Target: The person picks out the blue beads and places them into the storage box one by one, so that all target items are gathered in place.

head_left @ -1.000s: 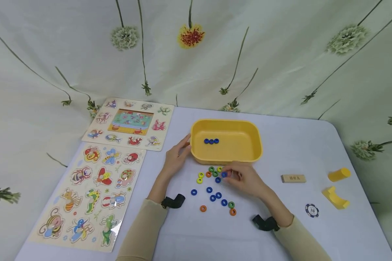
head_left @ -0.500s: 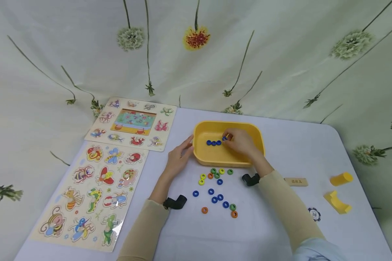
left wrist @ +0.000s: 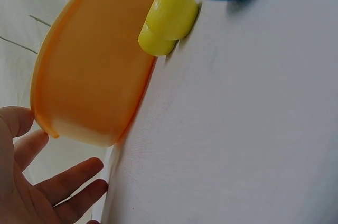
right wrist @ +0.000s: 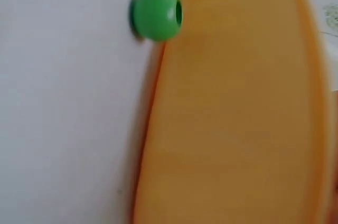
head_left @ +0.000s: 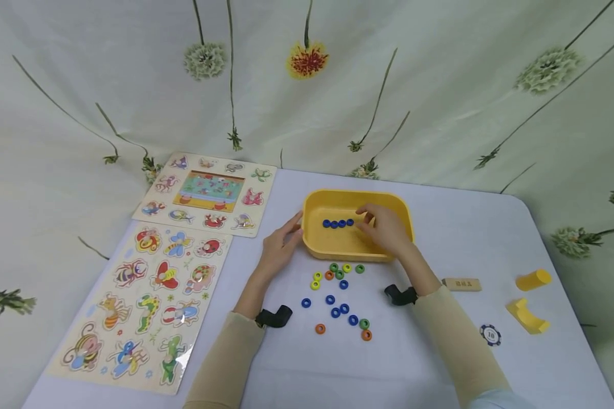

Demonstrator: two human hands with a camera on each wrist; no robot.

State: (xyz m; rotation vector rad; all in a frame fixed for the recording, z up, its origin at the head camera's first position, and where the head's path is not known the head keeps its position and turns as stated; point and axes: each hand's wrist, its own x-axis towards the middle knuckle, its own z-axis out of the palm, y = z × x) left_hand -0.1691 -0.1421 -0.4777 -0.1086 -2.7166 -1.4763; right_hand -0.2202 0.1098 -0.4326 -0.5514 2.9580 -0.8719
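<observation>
A yellow plastic basin (head_left: 332, 254) stands in the middle of the table in the head view. On its floor lies a short row of several blue beads (head_left: 341, 224). My right hand (head_left: 385, 228) hovers inside the basin beside the row's right end, thumb and fingers parted with nothing between them. Against the basin's left end rests my left hand (head_left: 280, 244); in the left wrist view its spread fingers (left wrist: 68, 184) are by the basin's end and some fingertips touch the rim. Loose blue, green, yellow and orange beads (head_left: 344, 308) are scattered in front of the basin.
Two picture puzzle boards (head_left: 260, 221) lie at the left. To the right are a small wooden block (head_left: 462, 284), a yellow cylinder (head_left: 534, 280), a yellow arch-shaped block (head_left: 527, 316) and a poker chip (head_left: 490, 335). A floral cloth (head_left: 435, 113) hangs behind the table.
My right hand picked up a blue bead from the table, carried it into the basin and let it go at the row's right end. The left hand stays at the basin's left end.
</observation>
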